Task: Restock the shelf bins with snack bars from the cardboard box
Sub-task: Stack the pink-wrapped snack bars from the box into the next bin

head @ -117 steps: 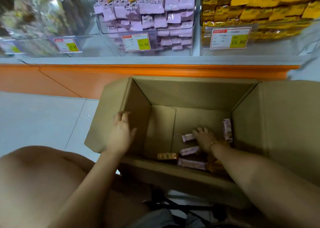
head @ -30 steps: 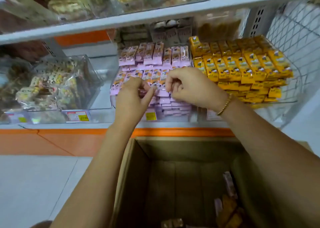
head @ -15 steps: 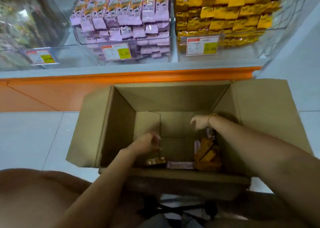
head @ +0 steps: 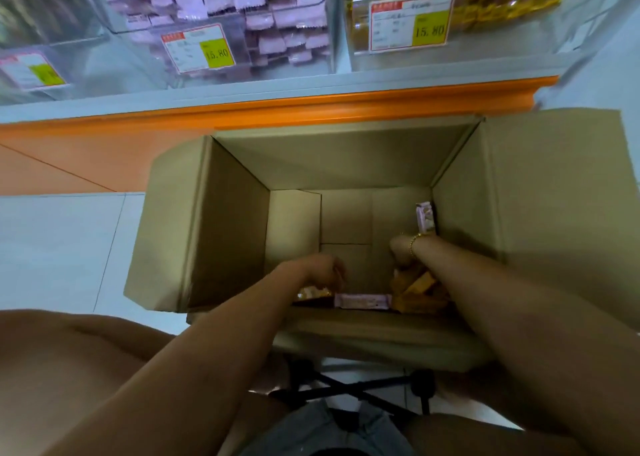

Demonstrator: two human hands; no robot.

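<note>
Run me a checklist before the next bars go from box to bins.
1. Box flaps open: ok.
2. Stock left in the box: ok. A pink bar lies flat by the near wall and yellow bars are piled at the right.
3. Left hand has a bar: cannot tell, it is blurred.
4. Right hand has a bar: cannot tell, its fingers are hidden down in the pile.
5. Room in the pink bin: cannot tell, its top is cut off.
</note>
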